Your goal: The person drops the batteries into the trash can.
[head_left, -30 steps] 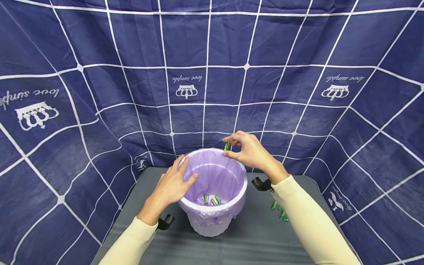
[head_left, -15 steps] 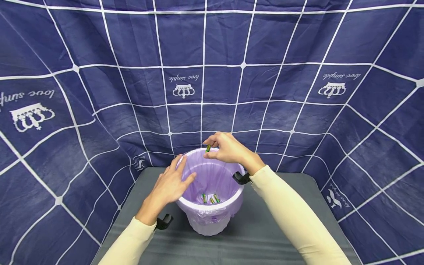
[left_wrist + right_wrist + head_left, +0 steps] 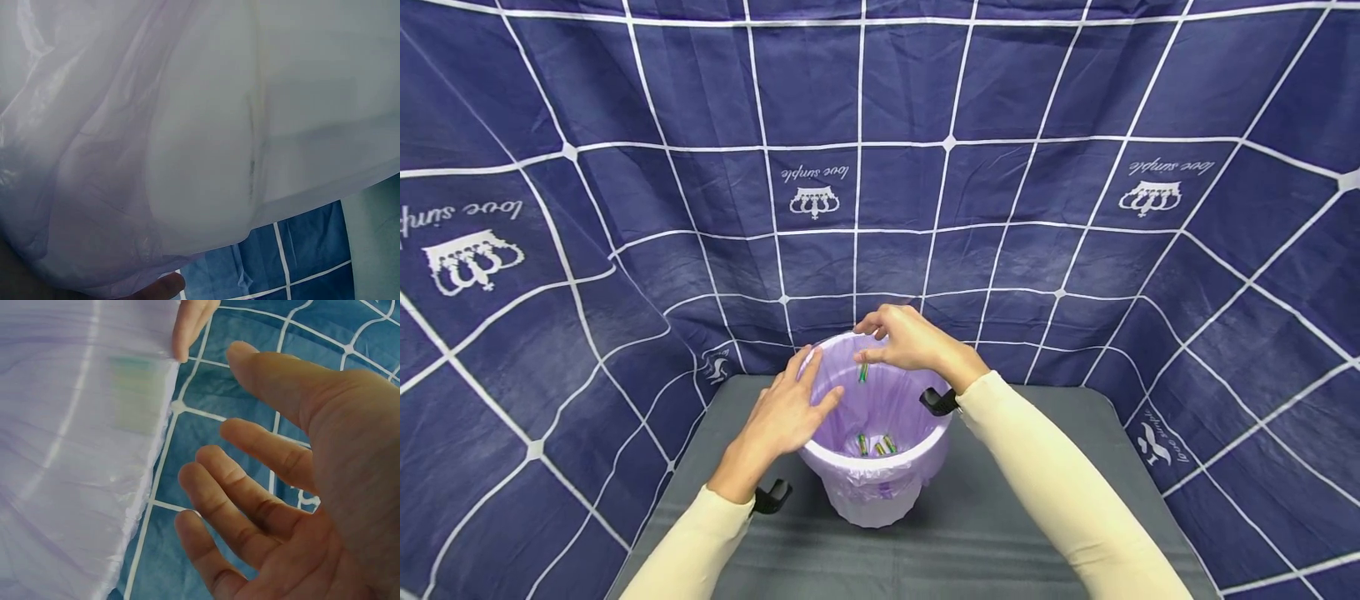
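A white bin (image 3: 872,504) with a purple liner bag (image 3: 917,400) stands upright, and three green-and-yellow batteries (image 3: 881,448) lie at its bottom. Another battery (image 3: 863,372) is in mid-air inside the bin, below my right hand (image 3: 906,337); it shows as a blurred green-yellow battery streak (image 3: 132,394) in the right wrist view. My right hand holds nothing, its thumb and fingers apart over the bin's far rim. At the bin's left rim rests my left hand (image 3: 782,417), fingers extended and thumb over the opening. The left wrist view mostly shows the liner and bin wall (image 3: 206,137).
The bin stands on a grey tabletop (image 3: 1000,517). A dark blue curtain (image 3: 895,192) with white grid lines surrounds the back and sides. Black wrist mounts (image 3: 772,497) sit at both wrists.
My right hand moved left from beside the bin to over it, then its fingers spread and let the battery go. The battery dropped below the fingers. My left hand stayed at the rim.
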The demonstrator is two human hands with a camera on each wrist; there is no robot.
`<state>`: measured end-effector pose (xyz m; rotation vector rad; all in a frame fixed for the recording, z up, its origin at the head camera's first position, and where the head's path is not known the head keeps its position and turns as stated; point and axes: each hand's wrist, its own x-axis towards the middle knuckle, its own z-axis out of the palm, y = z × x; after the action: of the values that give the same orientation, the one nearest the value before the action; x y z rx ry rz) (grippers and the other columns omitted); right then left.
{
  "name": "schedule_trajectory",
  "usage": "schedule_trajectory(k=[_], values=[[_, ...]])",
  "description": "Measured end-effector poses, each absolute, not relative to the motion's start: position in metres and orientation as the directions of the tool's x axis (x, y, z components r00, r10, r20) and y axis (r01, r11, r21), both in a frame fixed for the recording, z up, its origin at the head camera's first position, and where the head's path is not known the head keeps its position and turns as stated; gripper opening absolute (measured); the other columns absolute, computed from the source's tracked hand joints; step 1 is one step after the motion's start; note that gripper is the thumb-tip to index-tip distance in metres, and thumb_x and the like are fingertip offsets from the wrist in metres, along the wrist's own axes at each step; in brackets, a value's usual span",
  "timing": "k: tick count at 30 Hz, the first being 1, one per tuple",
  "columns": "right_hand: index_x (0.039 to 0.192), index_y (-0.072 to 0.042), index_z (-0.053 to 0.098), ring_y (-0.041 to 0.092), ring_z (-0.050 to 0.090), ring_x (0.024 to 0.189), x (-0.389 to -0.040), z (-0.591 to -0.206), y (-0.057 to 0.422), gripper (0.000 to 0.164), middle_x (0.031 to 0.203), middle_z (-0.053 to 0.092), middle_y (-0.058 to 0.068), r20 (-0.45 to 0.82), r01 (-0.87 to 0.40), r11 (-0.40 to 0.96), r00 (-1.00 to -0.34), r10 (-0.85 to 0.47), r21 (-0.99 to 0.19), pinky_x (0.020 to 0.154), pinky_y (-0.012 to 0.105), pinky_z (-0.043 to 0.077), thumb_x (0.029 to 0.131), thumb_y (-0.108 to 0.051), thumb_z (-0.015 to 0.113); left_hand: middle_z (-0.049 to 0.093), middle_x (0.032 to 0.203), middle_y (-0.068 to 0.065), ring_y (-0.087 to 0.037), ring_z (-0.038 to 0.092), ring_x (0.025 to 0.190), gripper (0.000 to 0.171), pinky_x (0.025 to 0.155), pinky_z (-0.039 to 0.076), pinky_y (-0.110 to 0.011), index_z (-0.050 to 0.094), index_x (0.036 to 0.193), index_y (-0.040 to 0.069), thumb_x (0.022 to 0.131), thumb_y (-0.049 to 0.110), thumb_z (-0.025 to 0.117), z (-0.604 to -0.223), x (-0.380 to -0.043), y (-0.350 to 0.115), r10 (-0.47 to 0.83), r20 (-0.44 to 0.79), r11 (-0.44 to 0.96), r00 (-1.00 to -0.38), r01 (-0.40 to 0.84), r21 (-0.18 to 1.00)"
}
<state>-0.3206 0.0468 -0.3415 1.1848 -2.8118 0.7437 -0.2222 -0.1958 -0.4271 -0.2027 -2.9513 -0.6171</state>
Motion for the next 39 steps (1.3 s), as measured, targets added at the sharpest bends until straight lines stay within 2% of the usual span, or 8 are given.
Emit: schedule_trajectory(k=[3, 8, 13, 20, 27, 33, 39], values=[[0.147, -0.009, 0.08, 0.035, 0.081, 0.132, -0.318, -0.345, 0.05, 0.05, 0.142, 0.08, 0.015, 0.174, -0.679, 0.604, -0.713, -0.68, -0.418, 0.115, 0.05, 0.064, 0.106, -0.037, 0.088, 0.021, 0.195, -0.017, -0.058, 0.046, 0.167, 0.088, 0.123, 0.041, -0.089, 0.028, 0.186, 0.008, 0.119, 0.059, 0.053, -0.426, -0.221, -0.197, 0.103, 0.141, 0.908, -0.985, 0.15, 0.39], [0.144, -0.009, 0.081, 0.033, 0.082, 0.128, -0.314, -0.352, 0.057, 0.047, 0.14, 0.08, 0.013, 0.22, -0.703, 0.596, -0.699, -0.68, -0.389, 0.112, 0.05, 0.065, 0.107, -0.036, 0.087, 0.021, 0.195, -0.017, -0.059, 0.045, 0.167, 0.086, 0.124, 0.039, -0.091, 0.028, 0.186, 0.01, 0.119, 0.057, 0.055, -0.425, -0.221, -0.196, 0.095, 0.13, 0.906, -0.987, 0.14, 0.399], [0.142, -0.007, 0.082, 0.033, 0.083, 0.126, -0.311, -0.359, 0.067, 0.041, 0.14, 0.081, 0.013, 0.256, -0.709, 0.576, -0.694, -0.673, -0.407, 0.111, 0.051, 0.066, 0.109, -0.031, 0.085, 0.021, 0.196, -0.015, -0.057, 0.043, 0.17, 0.086, 0.126, 0.036, -0.091, 0.028, 0.186, 0.013, 0.119, 0.058, 0.055, -0.425, -0.221, -0.195, 0.082, 0.116, 0.904, -0.99, 0.123, 0.41], [0.135, -0.008, 0.085, 0.034, 0.084, 0.121, -0.302, -0.367, 0.089, 0.032, 0.134, 0.082, 0.014, 0.347, -0.693, 0.548, -0.715, -0.607, -0.468, 0.109, 0.058, 0.065, 0.108, -0.024, 0.085, 0.021, 0.196, -0.014, -0.056, 0.042, 0.171, 0.086, 0.127, 0.036, -0.091, 0.028, 0.186, 0.013, 0.119, 0.059, 0.055, -0.426, -0.222, -0.194, 0.082, 0.124, 0.904, -0.989, 0.126, 0.409], [0.131, -0.009, 0.087, 0.031, 0.085, 0.116, -0.292, -0.377, 0.112, 0.026, 0.127, 0.084, 0.009, 0.423, -0.693, 0.529, -0.72, -0.55, -0.491, 0.106, 0.057, 0.066, 0.107, -0.018, 0.086, 0.022, 0.196, -0.014, -0.055, 0.043, 0.17, 0.087, 0.126, 0.037, -0.091, 0.028, 0.187, 0.013, 0.118, 0.06, 0.055, -0.426, -0.222, -0.195, 0.079, 0.136, 0.905, -0.988, 0.129, 0.405], [0.13, -0.007, 0.086, 0.033, 0.086, 0.116, -0.285, -0.388, 0.13, 0.025, 0.125, 0.083, 0.014, 0.453, -0.683, 0.517, -0.73, -0.512, -0.516, 0.107, 0.059, 0.067, 0.106, -0.012, 0.086, 0.023, 0.195, -0.014, -0.054, 0.043, 0.171, 0.086, 0.125, 0.038, -0.091, 0.03, 0.186, 0.013, 0.118, 0.06, 0.055, -0.426, -0.222, -0.194, 0.078, 0.142, 0.902, -0.987, 0.13, 0.411], [0.128, -0.009, 0.087, 0.029, 0.084, 0.114, -0.276, -0.405, 0.147, 0.022, 0.125, 0.084, 0.006, 0.507, -0.69, 0.537, -0.723, -0.47, -0.485, 0.103, 0.056, 0.066, 0.106, -0.012, 0.086, 0.023, 0.196, -0.013, -0.053, 0.043, 0.171, 0.087, 0.125, 0.038, -0.091, 0.029, 0.186, 0.014, 0.118, 0.061, 0.055, -0.426, -0.222, -0.194, 0.075, 0.142, 0.905, -0.987, 0.127, 0.407]])
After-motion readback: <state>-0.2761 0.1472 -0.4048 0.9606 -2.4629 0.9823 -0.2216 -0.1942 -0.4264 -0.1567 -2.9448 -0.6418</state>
